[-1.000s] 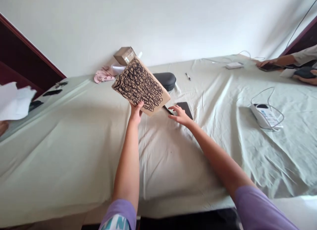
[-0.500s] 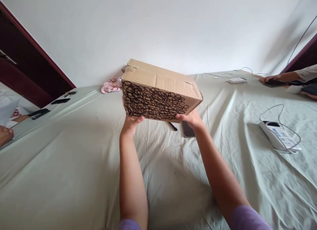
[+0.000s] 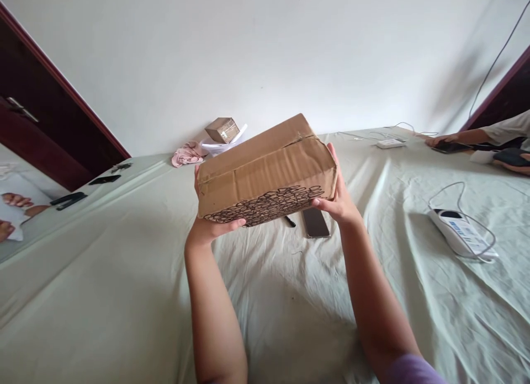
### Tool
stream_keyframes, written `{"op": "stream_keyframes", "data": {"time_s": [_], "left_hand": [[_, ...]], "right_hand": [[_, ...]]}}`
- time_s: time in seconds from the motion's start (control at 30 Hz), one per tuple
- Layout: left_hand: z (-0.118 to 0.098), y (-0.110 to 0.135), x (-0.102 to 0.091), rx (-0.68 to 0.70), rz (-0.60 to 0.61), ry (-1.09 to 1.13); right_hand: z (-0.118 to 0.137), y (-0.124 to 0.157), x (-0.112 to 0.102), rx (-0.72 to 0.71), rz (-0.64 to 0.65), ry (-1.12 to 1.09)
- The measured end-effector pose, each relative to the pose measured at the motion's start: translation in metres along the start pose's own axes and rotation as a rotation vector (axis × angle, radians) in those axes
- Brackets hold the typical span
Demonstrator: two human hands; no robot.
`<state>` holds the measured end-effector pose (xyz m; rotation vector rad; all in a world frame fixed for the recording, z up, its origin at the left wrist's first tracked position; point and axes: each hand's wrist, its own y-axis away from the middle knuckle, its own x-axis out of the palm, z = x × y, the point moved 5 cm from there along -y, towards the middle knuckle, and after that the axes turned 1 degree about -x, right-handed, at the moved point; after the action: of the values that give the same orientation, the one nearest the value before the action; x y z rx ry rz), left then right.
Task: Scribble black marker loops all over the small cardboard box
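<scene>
I hold a brown cardboard box (image 3: 265, 166) in the air above the cloth-covered table (image 3: 103, 273). Its near side is covered in black scribbled loops, and its taped top faces me. My left hand (image 3: 211, 227) grips the box's lower left corner from beneath, thumb on the scribbled side. My right hand (image 3: 339, 199) clasps its right end, fingers wrapped round the edge. Below the box a dark phone (image 3: 315, 223) and a black pen (image 3: 289, 221) lie on the cloth.
A small cardboard box (image 3: 223, 129), a white bowl and a pink cloth (image 3: 187, 153) sit by the far wall. A white device with cable (image 3: 459, 233) lies at right. Another person's arm (image 3: 476, 134) rests at far right, another person's hands (image 3: 12, 213) at far left.
My right hand left the table and took the box's right end. The box has tipped from showing its scribbled side to showing its taped top, and it has come closer to me.
</scene>
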<state>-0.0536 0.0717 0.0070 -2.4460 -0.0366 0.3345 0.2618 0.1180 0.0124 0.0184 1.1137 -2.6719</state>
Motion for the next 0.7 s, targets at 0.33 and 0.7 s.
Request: {"op": "stream_keyframes", "data": {"time_s": [0.33,0.7], "left_hand": [[0.004,-0.005,0.014,0.124,-0.015,0.076],[0.019,0.006,0.014,-0.232,0.202,0.051]], "right_hand": [[-0.016,0.004,0.009,0.073,-0.151,-0.239],[0.016,0.000,0.002,0.008,-0.011,-0.068]]}}
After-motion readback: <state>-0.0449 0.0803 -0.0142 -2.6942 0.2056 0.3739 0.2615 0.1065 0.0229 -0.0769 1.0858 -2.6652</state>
